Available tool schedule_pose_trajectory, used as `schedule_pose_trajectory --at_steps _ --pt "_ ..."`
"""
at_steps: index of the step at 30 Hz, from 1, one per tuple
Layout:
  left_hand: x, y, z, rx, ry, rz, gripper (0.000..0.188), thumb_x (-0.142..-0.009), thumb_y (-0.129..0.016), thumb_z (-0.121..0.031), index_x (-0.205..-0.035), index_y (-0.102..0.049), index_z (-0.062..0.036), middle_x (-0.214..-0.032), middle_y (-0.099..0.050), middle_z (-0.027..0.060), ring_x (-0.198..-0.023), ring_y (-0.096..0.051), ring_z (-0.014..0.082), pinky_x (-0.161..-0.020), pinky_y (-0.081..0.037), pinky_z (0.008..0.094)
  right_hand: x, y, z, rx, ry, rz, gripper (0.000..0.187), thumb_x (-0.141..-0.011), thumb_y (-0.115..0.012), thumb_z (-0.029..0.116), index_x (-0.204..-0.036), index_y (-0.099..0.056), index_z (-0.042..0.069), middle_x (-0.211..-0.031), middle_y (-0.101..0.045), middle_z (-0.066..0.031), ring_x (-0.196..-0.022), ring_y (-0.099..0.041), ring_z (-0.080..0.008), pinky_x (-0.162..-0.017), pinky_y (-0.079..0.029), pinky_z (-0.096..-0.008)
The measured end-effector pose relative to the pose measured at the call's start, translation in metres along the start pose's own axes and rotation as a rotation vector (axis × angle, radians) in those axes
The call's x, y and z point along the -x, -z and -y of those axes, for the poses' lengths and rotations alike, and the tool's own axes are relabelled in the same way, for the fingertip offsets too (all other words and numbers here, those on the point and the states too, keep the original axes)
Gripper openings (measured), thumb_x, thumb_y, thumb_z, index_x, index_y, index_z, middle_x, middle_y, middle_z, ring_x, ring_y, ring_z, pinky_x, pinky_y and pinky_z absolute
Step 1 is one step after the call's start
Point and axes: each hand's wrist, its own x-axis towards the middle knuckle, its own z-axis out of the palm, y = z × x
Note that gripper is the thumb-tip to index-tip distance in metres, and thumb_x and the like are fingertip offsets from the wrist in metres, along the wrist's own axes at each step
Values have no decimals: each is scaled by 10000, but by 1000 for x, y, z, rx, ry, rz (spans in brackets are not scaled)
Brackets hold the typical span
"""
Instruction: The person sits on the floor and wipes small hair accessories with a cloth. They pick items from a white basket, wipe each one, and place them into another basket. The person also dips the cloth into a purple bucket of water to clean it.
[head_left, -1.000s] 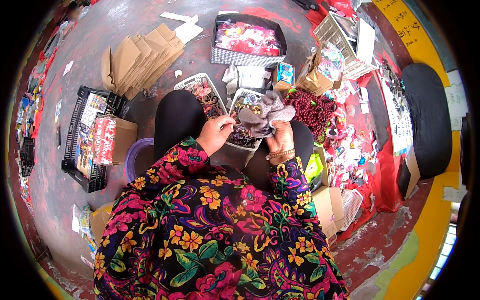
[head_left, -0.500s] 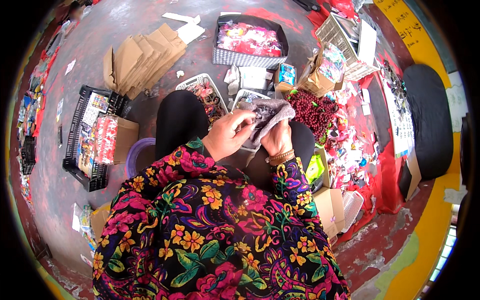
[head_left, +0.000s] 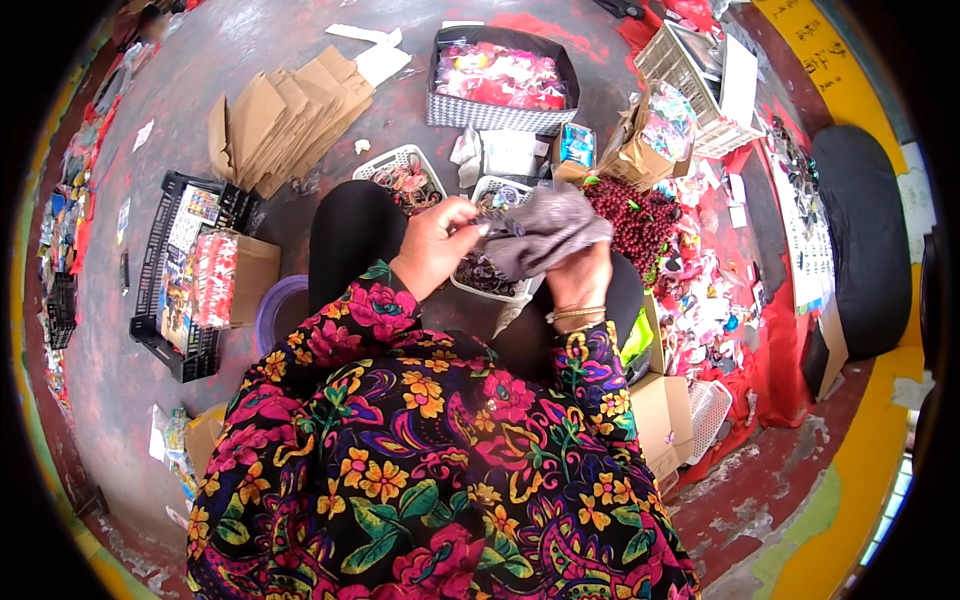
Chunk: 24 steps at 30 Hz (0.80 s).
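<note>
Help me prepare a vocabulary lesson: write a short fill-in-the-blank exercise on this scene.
1. The right hand holding the grey cloth has a bracelet on its ____.
2. The round tub near the left knee is coloured ____.
3. Flattened cardboard lies to the ____ of the patterned box.

Missing words: wrist; purple; left.

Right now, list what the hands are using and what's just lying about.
In use: gray cloth item between left hand and right hand; probably white basket beneath.

Apparently lying about: flattened cardboard, black crate, purple tub, patterned box, dark-red berry-like bunch.
</note>
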Motion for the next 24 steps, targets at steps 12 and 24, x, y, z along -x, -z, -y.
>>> schedule_pose_trajectory --at_steps 12,24 --pt "-34 -19 64 201 636 65 124 -765 -598 -94 -834 -559 2 -677 -558 27 -528 -497 95 -439 -385 251 12 16 24 -110 201 30 430 -896 -393 372 -1139 -502 34 -1144 -543 -126 -1042 -514 -286 -921 -379 -461" --pt "-29 -13 54 1176 865 23 139 -844 -512 -103 -930 -518 7 -896 -564 114 -827 -568 218 -717 -483 303 12 10 13 -1 196 4 462 -881 -442 415 -1174 -478 58 -1160 -529 -106 -1088 -488 -274 -948 -369 -435"
